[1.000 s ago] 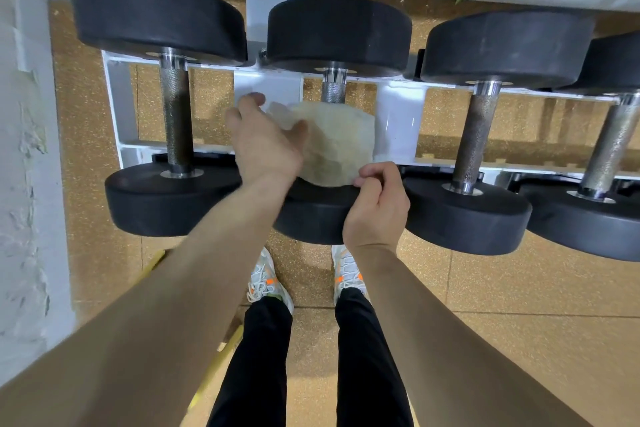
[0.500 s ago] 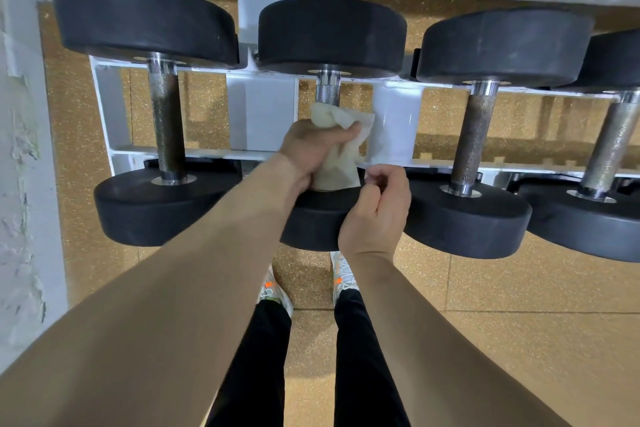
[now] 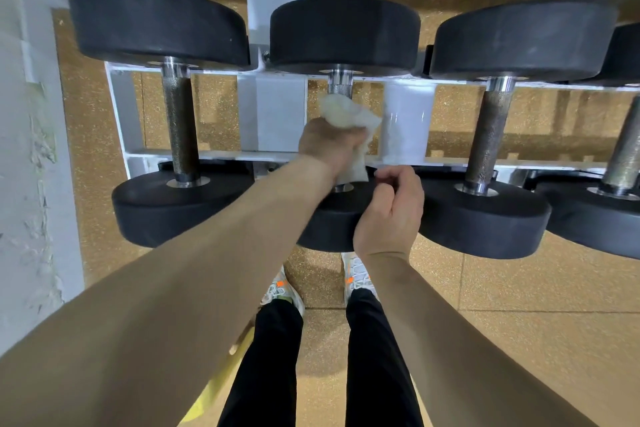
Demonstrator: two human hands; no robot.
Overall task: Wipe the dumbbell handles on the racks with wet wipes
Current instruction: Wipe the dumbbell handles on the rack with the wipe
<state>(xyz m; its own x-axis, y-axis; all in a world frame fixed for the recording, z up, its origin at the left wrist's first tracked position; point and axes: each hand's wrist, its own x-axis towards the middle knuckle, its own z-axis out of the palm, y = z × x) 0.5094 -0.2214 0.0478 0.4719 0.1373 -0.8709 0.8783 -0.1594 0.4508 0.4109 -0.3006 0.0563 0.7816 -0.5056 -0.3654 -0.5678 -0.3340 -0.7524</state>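
Note:
Black dumbbells lie across a white rack (image 3: 277,107). My left hand (image 3: 327,146) grips a pale wet wipe (image 3: 349,118) wrapped round the handle of the middle dumbbell (image 3: 341,81); most of that handle is hidden under hand and wipe. My right hand (image 3: 391,211) hovers over the near black weight of the same dumbbell (image 3: 329,229), fingers curled, holding nothing that I can see. The wipe's lower end hangs just left of my right fingertips.
A dumbbell with a dark knurled handle (image 3: 180,128) lies to the left, another (image 3: 490,135) to the right, a third (image 3: 627,152) at the right edge. A white wall (image 3: 20,149) stands close on the left. My feet stand on speckled tan floor below the rack.
My left hand closed the spread-out wipe round the middle handle and moved up it. My right hand let go of the wipe's lower edge and drew back slightly.

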